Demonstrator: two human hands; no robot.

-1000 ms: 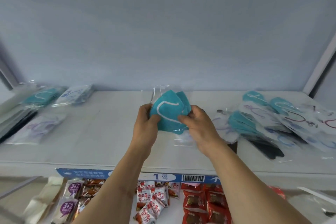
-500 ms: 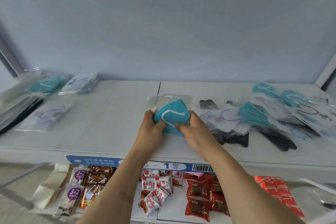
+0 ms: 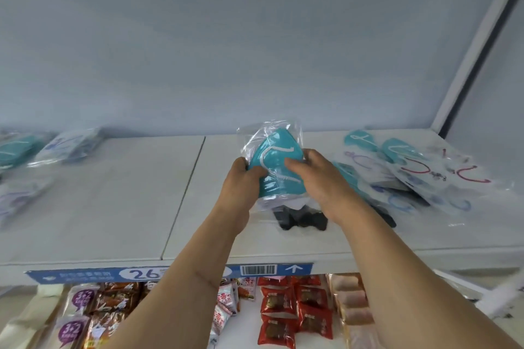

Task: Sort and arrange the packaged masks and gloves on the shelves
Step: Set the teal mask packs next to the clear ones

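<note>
I have both hands on a teal mask packet [image 3: 276, 163], held up just above the white shelf [image 3: 113, 207] near its middle seam: my left hand [image 3: 241, 187] curls its thumb over the packet's lower left edge, and my right hand [image 3: 314, 178] pinches the right side, thumb lying across the front of the clear wrapper. The mask inside shows a white ear loop; I can read no print on the wrapper. Under the packet lies a black mask packet [image 3: 300, 218], and to the right a loose heap of packets [image 3: 419, 176] in teal, white and black (loops in purple, red and blue). Far left sits a smaller blurred group of packets [image 3: 42, 147]. The blue shelf-edge strip [image 3: 113, 275] reads "26", with a barcode and an up arrow; its smaller writing is unreadable. Below, purple snack bags [image 3: 76, 317] read "3+2", beside red snack packs [image 3: 295, 312].
</note>
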